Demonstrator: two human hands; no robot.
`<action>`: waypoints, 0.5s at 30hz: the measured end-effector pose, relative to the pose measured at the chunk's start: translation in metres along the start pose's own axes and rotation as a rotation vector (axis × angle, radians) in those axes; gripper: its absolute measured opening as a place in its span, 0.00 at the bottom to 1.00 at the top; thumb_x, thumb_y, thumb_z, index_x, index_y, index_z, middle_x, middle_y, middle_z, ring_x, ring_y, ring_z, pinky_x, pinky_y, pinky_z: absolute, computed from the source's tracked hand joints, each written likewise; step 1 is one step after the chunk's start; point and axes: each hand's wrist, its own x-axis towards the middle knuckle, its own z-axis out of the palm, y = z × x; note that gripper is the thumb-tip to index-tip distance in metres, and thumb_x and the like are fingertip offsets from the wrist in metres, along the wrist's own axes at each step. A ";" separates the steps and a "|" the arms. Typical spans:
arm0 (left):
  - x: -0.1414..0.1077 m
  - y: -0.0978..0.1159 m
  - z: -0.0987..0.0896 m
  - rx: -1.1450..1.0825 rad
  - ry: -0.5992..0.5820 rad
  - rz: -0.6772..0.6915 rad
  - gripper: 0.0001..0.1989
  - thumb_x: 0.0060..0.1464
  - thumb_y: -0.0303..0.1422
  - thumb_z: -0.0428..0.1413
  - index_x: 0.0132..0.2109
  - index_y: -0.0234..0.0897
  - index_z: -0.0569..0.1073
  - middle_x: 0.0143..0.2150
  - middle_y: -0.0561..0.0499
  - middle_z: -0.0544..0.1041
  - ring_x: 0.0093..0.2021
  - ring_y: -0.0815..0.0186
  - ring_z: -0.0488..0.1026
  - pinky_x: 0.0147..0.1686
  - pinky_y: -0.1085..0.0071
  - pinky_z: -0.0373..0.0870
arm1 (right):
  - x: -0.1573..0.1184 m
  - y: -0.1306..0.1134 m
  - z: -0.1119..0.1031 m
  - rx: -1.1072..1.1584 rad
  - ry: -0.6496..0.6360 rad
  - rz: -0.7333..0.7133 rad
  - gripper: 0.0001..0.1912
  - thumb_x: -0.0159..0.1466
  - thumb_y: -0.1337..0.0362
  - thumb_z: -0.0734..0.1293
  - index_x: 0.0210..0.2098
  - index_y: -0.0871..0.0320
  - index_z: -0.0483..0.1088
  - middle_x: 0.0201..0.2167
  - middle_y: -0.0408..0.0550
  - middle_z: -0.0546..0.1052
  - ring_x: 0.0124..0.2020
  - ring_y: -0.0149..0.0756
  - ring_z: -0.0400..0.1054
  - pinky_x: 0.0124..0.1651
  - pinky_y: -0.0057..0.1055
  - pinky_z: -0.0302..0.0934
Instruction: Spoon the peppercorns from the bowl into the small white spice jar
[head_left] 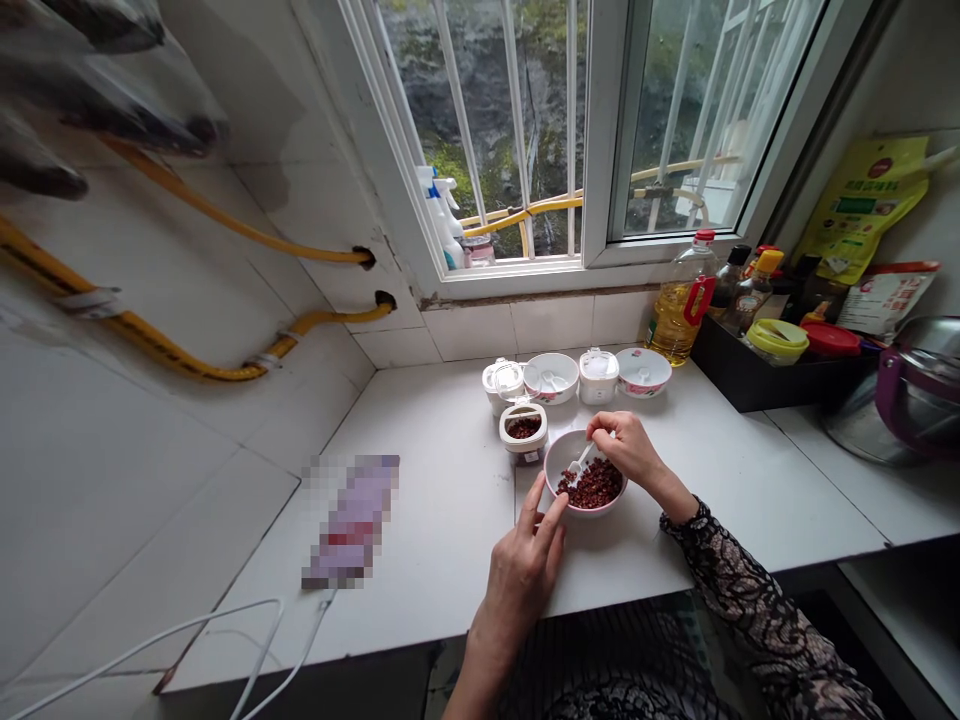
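A round bowl (592, 488) with a pink rim holds dark red peppercorn-like bits near the counter's front. My right hand (626, 450) pinches the handle of a small white spoon (576, 468), whose head rests in the bits. Fingertips of my left hand (529, 555) touch the bowl's near left rim, the fingers apart. Just behind the bowl on the left stands an open square jar (523, 432) with similar dark red bits inside. Two white-lidded jars (502, 380) (598, 376) and two bowls (551, 378) (643, 372) form a row farther back.
A blurred-out device (352, 520) with a white cable lies on the left of the counter (442, 540). At the back right are an oil bottle (681, 310), a black tray (739, 370) of condiments and a metal pot (922, 400). A barred window rises behind.
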 end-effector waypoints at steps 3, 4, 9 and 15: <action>-0.001 0.000 0.001 0.005 0.008 -0.009 0.18 0.64 0.25 0.49 0.60 0.37 0.66 0.64 0.33 0.66 0.39 0.64 0.80 0.30 0.74 0.76 | 0.000 0.000 0.001 0.020 -0.016 0.013 0.11 0.53 0.67 0.59 0.20 0.57 0.72 0.18 0.43 0.74 0.23 0.32 0.64 0.31 0.27 0.56; -0.001 0.000 0.001 0.007 0.008 -0.013 0.19 0.64 0.25 0.50 0.60 0.37 0.66 0.64 0.34 0.66 0.39 0.64 0.80 0.30 0.74 0.76 | 0.000 0.000 0.001 0.021 -0.016 0.014 0.11 0.53 0.67 0.59 0.20 0.57 0.72 0.18 0.43 0.74 0.23 0.32 0.64 0.31 0.27 0.56; -0.001 0.000 0.000 -0.010 -0.007 -0.012 0.20 0.63 0.24 0.50 0.61 0.37 0.66 0.65 0.34 0.65 0.38 0.66 0.80 0.30 0.74 0.76 | 0.000 0.001 0.002 -0.015 -0.004 -0.003 0.11 0.53 0.68 0.60 0.19 0.57 0.71 0.17 0.43 0.72 0.22 0.31 0.63 0.31 0.27 0.55; 0.000 0.000 0.000 -0.015 -0.011 -0.012 0.19 0.64 0.25 0.49 0.61 0.37 0.65 0.65 0.33 0.65 0.38 0.66 0.80 0.30 0.74 0.76 | 0.000 0.002 0.002 0.016 -0.008 0.033 0.11 0.53 0.67 0.60 0.19 0.57 0.71 0.17 0.43 0.73 0.22 0.31 0.63 0.31 0.27 0.55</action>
